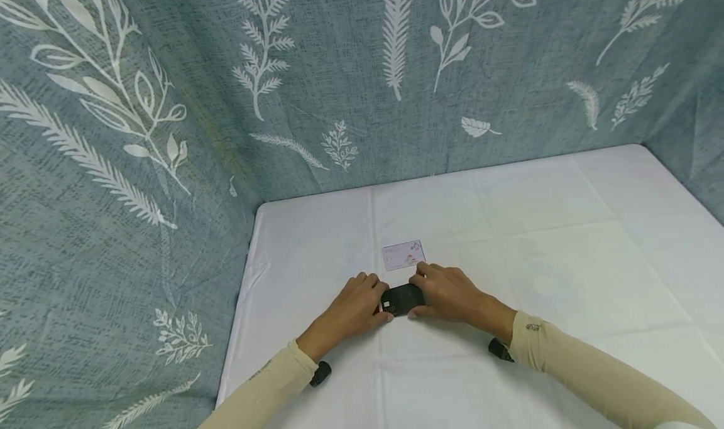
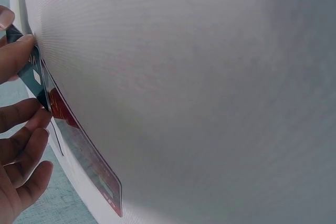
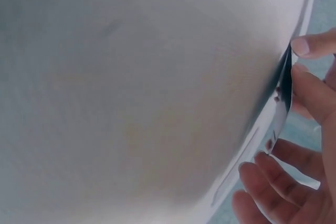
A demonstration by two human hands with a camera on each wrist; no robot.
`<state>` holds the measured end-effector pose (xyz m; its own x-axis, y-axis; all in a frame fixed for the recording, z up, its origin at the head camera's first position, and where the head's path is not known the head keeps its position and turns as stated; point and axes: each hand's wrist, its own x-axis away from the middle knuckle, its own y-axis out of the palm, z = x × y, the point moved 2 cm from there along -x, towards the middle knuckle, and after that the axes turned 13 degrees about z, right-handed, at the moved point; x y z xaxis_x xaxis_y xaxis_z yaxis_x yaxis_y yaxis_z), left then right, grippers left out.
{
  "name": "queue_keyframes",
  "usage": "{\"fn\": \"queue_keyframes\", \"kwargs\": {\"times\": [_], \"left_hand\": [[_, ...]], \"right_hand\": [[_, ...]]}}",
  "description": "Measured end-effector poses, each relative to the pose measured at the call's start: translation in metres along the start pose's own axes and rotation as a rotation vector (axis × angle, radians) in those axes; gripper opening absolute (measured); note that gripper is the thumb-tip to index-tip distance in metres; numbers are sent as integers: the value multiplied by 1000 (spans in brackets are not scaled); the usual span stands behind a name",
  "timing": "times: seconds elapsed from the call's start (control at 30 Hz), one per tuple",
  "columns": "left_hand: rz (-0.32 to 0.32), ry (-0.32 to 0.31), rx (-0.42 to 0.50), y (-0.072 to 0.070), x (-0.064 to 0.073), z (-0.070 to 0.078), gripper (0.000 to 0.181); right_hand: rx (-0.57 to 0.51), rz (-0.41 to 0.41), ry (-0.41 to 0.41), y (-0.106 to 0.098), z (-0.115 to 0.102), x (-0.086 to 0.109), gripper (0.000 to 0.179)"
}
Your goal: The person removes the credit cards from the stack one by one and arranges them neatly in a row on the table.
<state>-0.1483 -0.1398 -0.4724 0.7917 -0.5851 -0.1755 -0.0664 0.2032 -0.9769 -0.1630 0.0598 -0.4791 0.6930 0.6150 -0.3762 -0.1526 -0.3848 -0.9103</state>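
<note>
A black card point(image 1: 403, 299) with "VIP" lettering lies between the two hands in the head view. My left hand point(image 1: 353, 306) pinches its left end, thumb at the near edge and fingertips at the far edge. At the opposite end my right hand point(image 1: 449, 295) pinches it the same way. Under the left end, a card with a red patch point(image 2: 60, 108) lies on the white cloth in the left wrist view, mostly hidden by the left hand in the head view. Just beyond the fingers rests a pale lilac card point(image 1: 403, 255) with a flower print.
A white cloth point(image 1: 509, 240) with fold lines covers the table. Blue-green curtains point(image 1: 351, 71) with white leaf prints hang behind it and along the left side. Small black devices point(image 1: 320, 374) sit beneath both wrists.
</note>
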Motion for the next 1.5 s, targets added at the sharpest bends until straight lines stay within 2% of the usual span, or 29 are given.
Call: {"fn": "queue_keyframes", "kwargs": {"times": [0.43, 1.5], "left_hand": [[-8, -2, 10, -2, 0, 1, 46], [11, -16, 56, 3, -2, -2, 45]], "right_hand": [[-30, -22, 5, 0, 1, 2, 51], [-4, -18, 6, 6, 2, 1, 52]]}}
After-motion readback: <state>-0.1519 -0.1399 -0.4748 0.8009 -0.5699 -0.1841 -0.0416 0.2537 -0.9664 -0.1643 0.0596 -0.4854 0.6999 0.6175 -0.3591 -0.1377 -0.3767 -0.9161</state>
